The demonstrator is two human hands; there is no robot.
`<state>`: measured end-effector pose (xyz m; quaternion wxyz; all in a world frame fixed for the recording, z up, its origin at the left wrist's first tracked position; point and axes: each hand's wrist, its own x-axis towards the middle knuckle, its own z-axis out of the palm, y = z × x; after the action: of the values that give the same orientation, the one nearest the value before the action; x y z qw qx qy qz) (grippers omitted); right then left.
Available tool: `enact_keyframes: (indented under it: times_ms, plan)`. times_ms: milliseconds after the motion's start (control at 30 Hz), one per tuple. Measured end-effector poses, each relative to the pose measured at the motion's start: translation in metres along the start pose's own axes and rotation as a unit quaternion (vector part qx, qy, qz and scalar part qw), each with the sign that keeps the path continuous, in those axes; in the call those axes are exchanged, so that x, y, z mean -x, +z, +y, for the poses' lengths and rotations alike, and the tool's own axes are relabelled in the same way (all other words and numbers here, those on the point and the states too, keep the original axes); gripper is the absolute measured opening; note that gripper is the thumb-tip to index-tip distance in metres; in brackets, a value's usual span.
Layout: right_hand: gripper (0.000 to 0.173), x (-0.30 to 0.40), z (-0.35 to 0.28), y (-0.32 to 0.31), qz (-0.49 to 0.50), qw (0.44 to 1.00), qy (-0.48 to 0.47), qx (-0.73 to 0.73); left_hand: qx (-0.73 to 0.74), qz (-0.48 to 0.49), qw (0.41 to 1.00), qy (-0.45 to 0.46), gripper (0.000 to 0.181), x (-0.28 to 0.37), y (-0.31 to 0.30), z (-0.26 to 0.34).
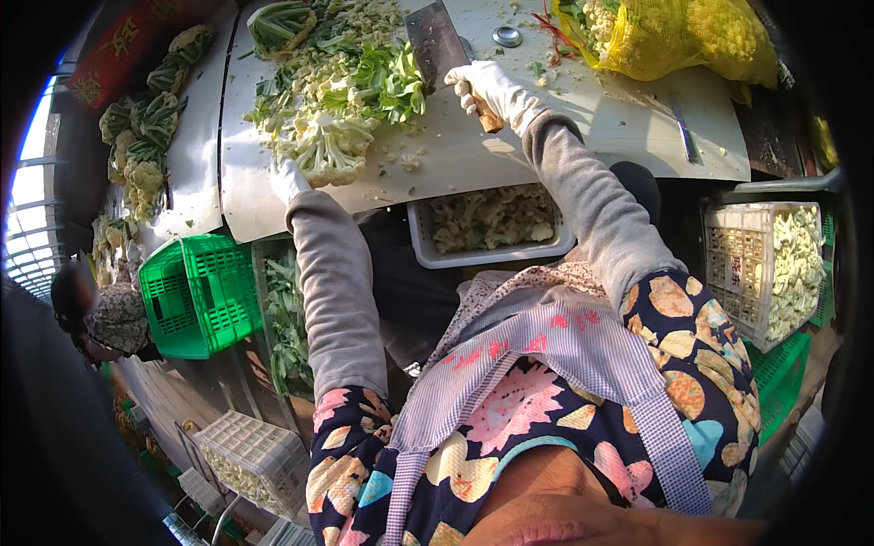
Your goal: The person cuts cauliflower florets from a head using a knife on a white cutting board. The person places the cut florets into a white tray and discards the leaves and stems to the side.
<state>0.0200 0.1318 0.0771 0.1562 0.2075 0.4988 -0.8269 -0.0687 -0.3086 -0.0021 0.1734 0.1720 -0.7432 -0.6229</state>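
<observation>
In a white glove, my right hand [495,94] grips the wooden handle [488,117] of a cleaver. Its broad dark blade [437,44] points away from me over the white tabletop [471,153]. My left hand [288,179], also gloved, holds the left side of a cut cauliflower [331,147] near the table's front edge; its fingers are partly hidden. Green leaves [396,85] and a heap of small florets [300,99] lie just beyond. An uncut cauliflower [281,29] in its leaves rests at the far left of the heap.
A yellow mesh bag [672,37] of cauliflower, a knife [683,130] and a small metal lid [506,36] lie rightward. Below the edge sits a white crate [491,259] of florets. A green crate [205,300] stands left, near another person [119,317]. More cauliflowers [157,116] line the left table.
</observation>
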Motion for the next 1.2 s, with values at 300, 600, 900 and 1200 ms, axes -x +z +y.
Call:
enact_keyframes:
  times_ms: [300,600,900,1200]
  plan:
    - [0.027,0.05,-0.007,-0.174,0.229,0.947,0.069,0.214,-0.011,0.061,0.997,0.037,0.034,-0.012,0.038,-0.044]
    - [0.027,0.012,-0.001,-0.06,0.28,0.704,-0.219,0.615,0.033,0.055,0.997,0.044,0.036,-0.02,0.053,-0.018]
    - [0.018,-0.098,0.012,-0.059,0.2,0.414,-0.056,0.886,-0.505,-0.166,0.764,0.364,0.029,0.055,0.153,0.117]
    - [0.022,0.023,0.01,0.017,0.082,0.986,-0.127,0.074,-0.644,-0.23,0.624,0.378,0.019,0.053,0.206,0.114]
